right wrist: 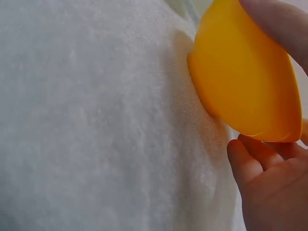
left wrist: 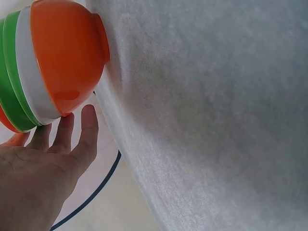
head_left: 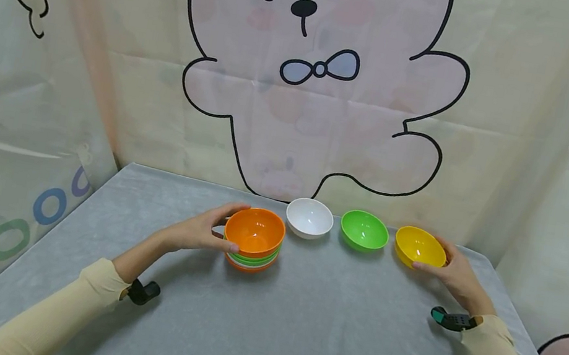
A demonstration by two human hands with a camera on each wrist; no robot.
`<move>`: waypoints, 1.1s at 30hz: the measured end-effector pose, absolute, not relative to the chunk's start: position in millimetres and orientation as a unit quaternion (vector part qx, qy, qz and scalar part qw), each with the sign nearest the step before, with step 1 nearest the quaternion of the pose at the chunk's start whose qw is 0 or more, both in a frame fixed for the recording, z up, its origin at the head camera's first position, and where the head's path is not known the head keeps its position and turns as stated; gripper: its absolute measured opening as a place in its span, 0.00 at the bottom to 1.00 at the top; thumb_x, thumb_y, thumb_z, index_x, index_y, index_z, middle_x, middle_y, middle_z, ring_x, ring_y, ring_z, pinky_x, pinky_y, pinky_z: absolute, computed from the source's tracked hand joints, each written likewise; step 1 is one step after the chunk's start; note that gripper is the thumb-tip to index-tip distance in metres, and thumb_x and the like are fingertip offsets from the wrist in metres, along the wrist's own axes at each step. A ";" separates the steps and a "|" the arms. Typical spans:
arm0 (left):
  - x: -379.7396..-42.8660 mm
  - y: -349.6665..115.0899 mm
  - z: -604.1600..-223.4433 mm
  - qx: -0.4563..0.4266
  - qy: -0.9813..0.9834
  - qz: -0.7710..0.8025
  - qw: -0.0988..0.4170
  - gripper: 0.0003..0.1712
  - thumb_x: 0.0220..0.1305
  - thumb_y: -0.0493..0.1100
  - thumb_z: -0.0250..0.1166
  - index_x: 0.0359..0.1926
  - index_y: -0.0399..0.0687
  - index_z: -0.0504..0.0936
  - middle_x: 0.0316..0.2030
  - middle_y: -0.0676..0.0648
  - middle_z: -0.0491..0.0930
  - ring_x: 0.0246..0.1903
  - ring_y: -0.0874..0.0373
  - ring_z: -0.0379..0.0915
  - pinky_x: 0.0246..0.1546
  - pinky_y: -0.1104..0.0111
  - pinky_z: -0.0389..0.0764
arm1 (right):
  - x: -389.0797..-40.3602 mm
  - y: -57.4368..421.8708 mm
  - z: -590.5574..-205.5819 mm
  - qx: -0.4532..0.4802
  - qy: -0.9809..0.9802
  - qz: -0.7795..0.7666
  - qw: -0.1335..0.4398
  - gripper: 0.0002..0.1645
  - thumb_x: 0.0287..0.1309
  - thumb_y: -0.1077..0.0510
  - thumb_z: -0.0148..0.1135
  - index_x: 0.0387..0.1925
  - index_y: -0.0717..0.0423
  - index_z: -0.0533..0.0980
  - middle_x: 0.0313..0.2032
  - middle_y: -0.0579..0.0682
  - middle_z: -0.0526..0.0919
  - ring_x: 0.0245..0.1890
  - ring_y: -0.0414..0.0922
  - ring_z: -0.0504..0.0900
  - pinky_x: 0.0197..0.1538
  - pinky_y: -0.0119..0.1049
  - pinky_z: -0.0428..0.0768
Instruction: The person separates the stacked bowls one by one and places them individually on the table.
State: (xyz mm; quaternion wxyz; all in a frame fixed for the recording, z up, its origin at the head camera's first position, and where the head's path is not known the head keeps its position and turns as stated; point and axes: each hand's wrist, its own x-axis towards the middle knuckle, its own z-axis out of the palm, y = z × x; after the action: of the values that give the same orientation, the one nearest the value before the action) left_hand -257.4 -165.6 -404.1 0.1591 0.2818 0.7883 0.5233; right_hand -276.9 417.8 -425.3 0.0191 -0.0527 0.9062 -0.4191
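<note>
my left hand (head_left: 205, 229), thumb and fingers spread wide, grips the stack of bowls (head_left: 253, 238) near the far edge of the table (head_left: 304, 331); my right hand (head_left: 458, 279) curves round the yellow bowl (head_left: 417, 245) by the far right corner. light, level pressure should prevent tipping.

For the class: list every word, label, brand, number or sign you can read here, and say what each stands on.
"goo" plus a purple letter, probably "d": slanting coloured letters on the left wall hanging; the purple one is too faint to be sure.
Bowls: no writing visible.
Black wrist devices: any marking is too small to read.
</note>
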 end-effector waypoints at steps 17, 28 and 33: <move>-254.0 -164.5 -403.3 0.297 0.775 0.534 0.162 0.55 0.60 0.47 0.77 0.79 0.48 0.53 0.72 0.45 0.60 0.68 0.43 0.61 0.57 0.52 0.76 | -253.0 427.5 -404.2 -0.054 0.905 -0.419 -0.037 0.46 0.70 0.45 0.64 0.75 0.68 0.58 0.71 0.71 0.61 0.69 0.70 0.59 0.49 0.14 0.68; -255.6 -165.1 -407.2 0.295 0.772 0.538 0.165 0.54 0.58 0.45 0.78 0.78 0.53 0.55 0.72 0.48 0.61 0.69 0.43 0.59 0.58 0.52 0.76 | -249.6 408.4 -393.8 -0.056 0.895 -0.427 -0.121 0.38 0.70 0.47 0.65 0.69 0.68 0.68 0.68 0.69 0.67 0.70 0.67 0.59 0.71 0.59 0.56; -255.8 -165.5 -406.9 0.297 0.769 0.541 0.164 0.53 0.59 0.44 0.78 0.78 0.53 0.56 0.71 0.48 0.61 0.69 0.43 0.59 0.57 0.52 0.77 | -249.7 406.4 -384.2 -0.059 0.884 -0.439 -0.153 0.36 0.70 0.49 0.65 0.70 0.65 0.68 0.69 0.65 0.66 0.72 0.63 0.57 0.72 0.59 0.50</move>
State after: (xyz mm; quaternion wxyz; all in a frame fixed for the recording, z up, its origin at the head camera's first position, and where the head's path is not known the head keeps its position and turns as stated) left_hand -255.8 -165.5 -406.9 0.1639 0.2974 0.7691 0.5414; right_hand -249.7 406.4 -384.2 -0.1526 -0.0591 0.8835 -0.4389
